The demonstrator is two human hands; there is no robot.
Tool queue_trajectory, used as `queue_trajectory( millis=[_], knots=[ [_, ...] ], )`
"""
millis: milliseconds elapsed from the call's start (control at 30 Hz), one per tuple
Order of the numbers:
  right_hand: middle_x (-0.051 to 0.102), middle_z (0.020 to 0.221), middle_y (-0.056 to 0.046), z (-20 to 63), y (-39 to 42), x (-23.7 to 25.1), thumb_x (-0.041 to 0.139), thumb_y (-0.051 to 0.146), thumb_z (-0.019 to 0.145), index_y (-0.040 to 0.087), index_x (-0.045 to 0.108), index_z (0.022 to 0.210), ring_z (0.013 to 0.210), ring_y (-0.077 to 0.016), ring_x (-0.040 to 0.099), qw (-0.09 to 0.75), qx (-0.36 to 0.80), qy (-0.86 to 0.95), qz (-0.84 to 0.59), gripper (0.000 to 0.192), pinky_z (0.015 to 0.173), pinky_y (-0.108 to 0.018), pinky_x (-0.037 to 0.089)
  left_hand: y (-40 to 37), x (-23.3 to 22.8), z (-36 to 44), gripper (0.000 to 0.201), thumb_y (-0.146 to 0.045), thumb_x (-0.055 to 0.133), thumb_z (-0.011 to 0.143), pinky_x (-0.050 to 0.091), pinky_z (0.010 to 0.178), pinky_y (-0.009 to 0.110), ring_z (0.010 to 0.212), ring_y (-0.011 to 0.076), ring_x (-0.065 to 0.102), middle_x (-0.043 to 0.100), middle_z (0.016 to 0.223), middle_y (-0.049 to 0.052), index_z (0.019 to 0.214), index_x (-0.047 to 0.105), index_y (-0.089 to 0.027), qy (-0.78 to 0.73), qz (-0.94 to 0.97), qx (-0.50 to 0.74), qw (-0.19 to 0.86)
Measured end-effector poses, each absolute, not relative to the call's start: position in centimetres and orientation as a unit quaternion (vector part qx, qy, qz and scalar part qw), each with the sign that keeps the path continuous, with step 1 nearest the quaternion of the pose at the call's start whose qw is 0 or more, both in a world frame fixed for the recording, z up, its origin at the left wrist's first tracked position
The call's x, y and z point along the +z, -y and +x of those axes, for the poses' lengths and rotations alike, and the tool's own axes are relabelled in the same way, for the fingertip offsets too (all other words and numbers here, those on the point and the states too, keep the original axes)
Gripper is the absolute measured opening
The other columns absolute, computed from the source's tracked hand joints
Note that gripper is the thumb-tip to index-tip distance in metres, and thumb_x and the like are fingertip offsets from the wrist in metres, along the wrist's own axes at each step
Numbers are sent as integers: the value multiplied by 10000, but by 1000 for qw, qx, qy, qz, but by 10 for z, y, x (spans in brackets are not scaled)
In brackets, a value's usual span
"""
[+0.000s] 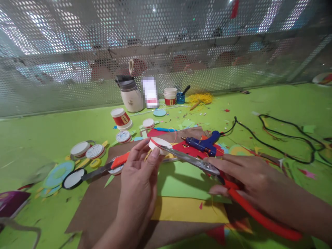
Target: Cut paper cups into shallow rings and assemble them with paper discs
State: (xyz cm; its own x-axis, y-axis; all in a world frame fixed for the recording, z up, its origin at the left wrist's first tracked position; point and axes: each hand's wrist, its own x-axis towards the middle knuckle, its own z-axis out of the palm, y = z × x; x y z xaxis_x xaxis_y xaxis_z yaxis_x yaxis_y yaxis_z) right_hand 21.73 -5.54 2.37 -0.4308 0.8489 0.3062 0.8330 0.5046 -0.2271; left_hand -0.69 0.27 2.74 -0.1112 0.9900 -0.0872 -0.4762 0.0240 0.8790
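The left hand (141, 173) pinches a small white paper cup (160, 144) with a red rim, fingers curled about its side and thumb pressed on the near edge, holding it just above the brown paper sheet (98, 204). The right hand (246, 173) is closed around the red handles of a pair of scissors (207, 167), whose long steel blades point left and meet the cup at its rim; whether the blades are parted there cannot be told.

Taking the brown paper sheet as the landmark: a light green sheet (181, 183) and a yellow sheet (186, 209) lie on it beneath the hands. A blue glue gun (203, 143) rests at its far edge on red paper scraps, its black cord (280, 141) looping away to the right over the green table (38, 135). A second pair of scissors with an orange grip (103, 167) lies across its left edge. Beyond its far side stand more red-and-white paper cups (120, 118), a cream jug (131, 93) and a heap of yellow shreds (201, 98) against the perforated metal screen (77, 52).
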Motion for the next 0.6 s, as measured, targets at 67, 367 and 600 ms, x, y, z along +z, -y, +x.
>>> queue_trajectory(
  millis=[67,367,600],
  knots=[
    [710,998,-108,217,55,24,486,470,954,186,562,1259,836,-262,688,195,17,847,-494,424,649,-352,554,-3,28,-7,341,-196,785,731,510,918,328,994,173,648,706,1051,50,1046,656,-192,-406,309,625,591],
    [712,898,-131,216,53,30,399,501,972,147,623,1160,704,-270,687,190,-21,856,-480,459,558,-394,562,-10,26,-13,187,-179,723,786,536,848,255,871,128,639,718,1011,51,970,733,-150,-381,275,607,641],
    [710,922,-145,218,53,30,389,507,972,147,640,1137,723,-279,689,190,-29,857,-479,469,570,-396,558,-10,28,-12,195,-97,731,759,547,861,215,835,98,655,738,951,32,947,740,-147,-371,249,627,639]
  ],
)
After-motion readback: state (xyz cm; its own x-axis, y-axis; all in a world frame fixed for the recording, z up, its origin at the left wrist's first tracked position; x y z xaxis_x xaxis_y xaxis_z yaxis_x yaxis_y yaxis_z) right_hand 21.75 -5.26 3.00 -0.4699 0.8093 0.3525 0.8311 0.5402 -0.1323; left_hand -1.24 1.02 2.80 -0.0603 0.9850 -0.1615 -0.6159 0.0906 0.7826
